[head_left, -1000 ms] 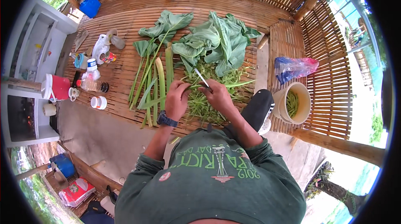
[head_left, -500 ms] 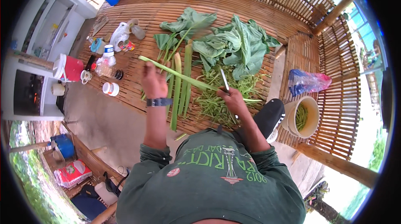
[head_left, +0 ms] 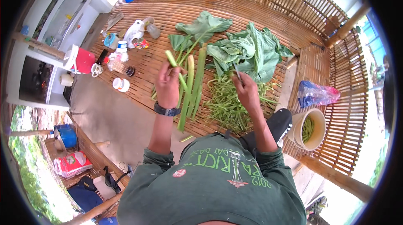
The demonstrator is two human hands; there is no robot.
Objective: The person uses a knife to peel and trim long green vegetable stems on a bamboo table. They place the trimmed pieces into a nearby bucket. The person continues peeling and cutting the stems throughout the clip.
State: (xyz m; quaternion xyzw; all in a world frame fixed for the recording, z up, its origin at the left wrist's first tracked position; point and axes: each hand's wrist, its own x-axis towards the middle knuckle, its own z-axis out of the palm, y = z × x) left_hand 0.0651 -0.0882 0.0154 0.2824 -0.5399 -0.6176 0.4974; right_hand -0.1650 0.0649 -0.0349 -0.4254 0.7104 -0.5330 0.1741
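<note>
My left hand (head_left: 168,83), with a dark watch on its wrist, is closed around a pale green leaf stalk (head_left: 171,58) that slants between its fingers. In my right hand (head_left: 247,91) is a knife (head_left: 237,71), its blade pointing up and away from me. Several long, thick stalks (head_left: 197,83) lie side by side just right of my left hand. Beneath and left of my right hand spreads a heap of thin green peelings (head_left: 226,104). Beyond it are piled large green leaves (head_left: 256,53). Another leaf, still on its stem (head_left: 205,26), rests farther back.
Left on the bamboo platform (head_left: 142,88) stand jars, bottles and cans, with a white-lidded jar (head_left: 121,84) nearest. A red cooler (head_left: 82,59) is beyond the platform's left edge. At right, a cream bucket (head_left: 314,130) holds green pieces, near a blue-and-pink plastic bag (head_left: 317,93).
The long stalk that stretched between my hands no longer reaches my right hand. The knife hand has moved slightly up and right, and its blade now points more to the left.
</note>
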